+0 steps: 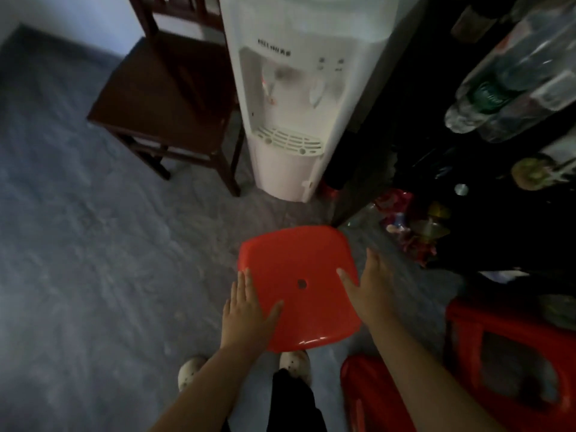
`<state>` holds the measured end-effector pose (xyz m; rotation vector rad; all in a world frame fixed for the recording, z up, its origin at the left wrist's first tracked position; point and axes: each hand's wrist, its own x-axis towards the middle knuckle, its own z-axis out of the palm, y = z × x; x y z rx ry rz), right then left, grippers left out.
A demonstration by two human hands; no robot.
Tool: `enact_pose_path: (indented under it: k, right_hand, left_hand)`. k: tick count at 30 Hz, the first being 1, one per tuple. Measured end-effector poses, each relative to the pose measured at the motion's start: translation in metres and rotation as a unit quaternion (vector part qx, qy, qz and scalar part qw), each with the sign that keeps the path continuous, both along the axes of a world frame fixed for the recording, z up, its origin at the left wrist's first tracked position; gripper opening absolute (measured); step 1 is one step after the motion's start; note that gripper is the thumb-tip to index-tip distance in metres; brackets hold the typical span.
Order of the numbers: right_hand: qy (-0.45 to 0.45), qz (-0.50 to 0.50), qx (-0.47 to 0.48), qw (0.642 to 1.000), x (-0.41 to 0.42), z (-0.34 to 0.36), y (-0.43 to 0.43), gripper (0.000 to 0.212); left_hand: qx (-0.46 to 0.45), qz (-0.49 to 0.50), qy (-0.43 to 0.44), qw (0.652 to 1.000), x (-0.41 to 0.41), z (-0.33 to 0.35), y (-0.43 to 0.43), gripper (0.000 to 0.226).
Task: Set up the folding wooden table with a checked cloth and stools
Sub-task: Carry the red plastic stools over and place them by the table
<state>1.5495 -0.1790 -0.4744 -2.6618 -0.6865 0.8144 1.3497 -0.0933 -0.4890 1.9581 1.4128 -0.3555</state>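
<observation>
On the grey floor, just in front of the person's two light shoes, the red stool is showing its square seat with a small round hole in the middle. Its legs are hidden under the seat, so I cannot tell if it is standing or being lifted.

The left hand is lying on the left edge of the seat, with the fingers straight and together and the thumb spread out over the red top. The right hand is resting at the right edge in the same way, with the thumb on the top and the straight fingers running along the side. Neither hand is curling round the seat.

Beyond the stool, a white water dispenser is standing, and a dark wooden chair is just beside it on the left. At the lower right, more red stools are lying near the person's right arm. Clear plastic bottles are standing at the upper right, above dark clutter.
</observation>
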Motion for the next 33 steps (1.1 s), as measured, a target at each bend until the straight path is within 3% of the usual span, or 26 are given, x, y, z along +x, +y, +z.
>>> enact_pose_path:
  k: [8, 19, 26, 33]
  right_hand:
    - [0.051, 0.025, -0.025, 0.998, -0.004, -0.099, -0.005, 0.093]
    - [0.072, -0.062, 0.006, 0.995, -0.007, -0.128, -0.008, 0.115]
    - [0.060, -0.040, 0.048, 0.996, -0.061, -0.054, 0.019, 0.094]
    - [-0.020, 0.022, 0.167, 0.986, -0.163, 0.110, 0.062, 0.088]
  left_hand:
    - [-0.085, 0.100, 0.038, 0.991, -0.003, -0.085, -0.004, 0.096]
    - [-0.141, 0.182, -0.109, 0.967, -0.013, -0.113, -0.002, 0.113]
    - [-0.110, 0.196, -0.140, 0.964, -0.077, -0.056, 0.036, 0.113]
    - [0.038, 0.218, -0.199, 0.955, -0.185, 0.117, 0.073, 0.098]
